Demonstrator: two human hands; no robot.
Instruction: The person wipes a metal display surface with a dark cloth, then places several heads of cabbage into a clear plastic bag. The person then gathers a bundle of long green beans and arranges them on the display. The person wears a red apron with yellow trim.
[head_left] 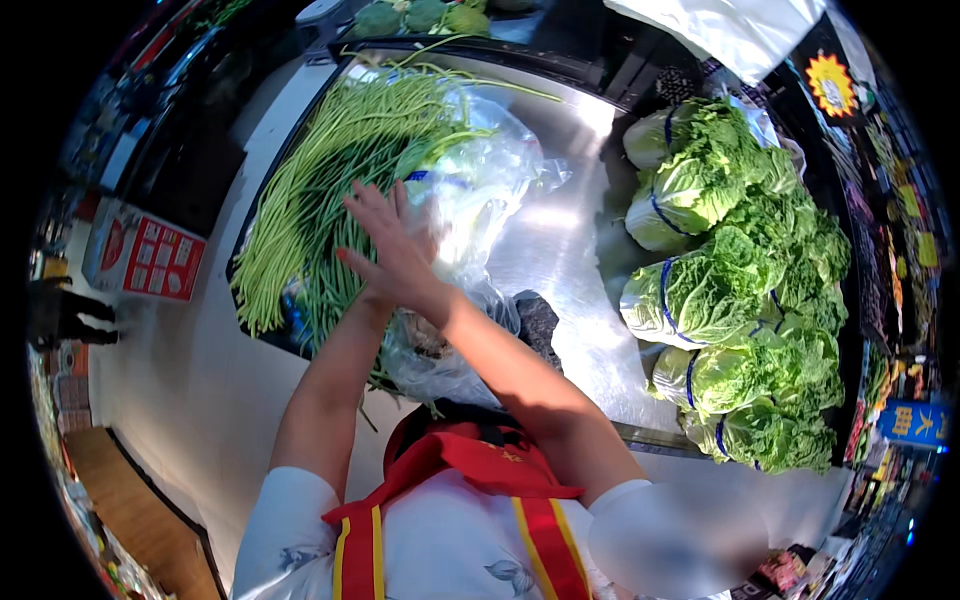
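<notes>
My right hand [398, 258] crosses over my left, with its fingers spread above the long beans. Below it, my left hand [376, 302] is mostly covered; only its wrist area shows plainly and its fingers are hidden. A large heap of long green beans [325, 170], light green on the outside and darker in the middle, lies under and left of the hands. Just right of the hands is a crumpled clear plastic bag [500, 150], with a blue band [418, 176] near its left side. More clear plastic [425, 365] lies below my wrists.
Napa cabbages [685, 290] with blue bands are piled along the right of the metal display table [560, 240]. A dark lump [538, 325] sits beside the plastic. A red-and-white box [155, 250] stands at left. White sheeting [720, 30] hangs at the far right.
</notes>
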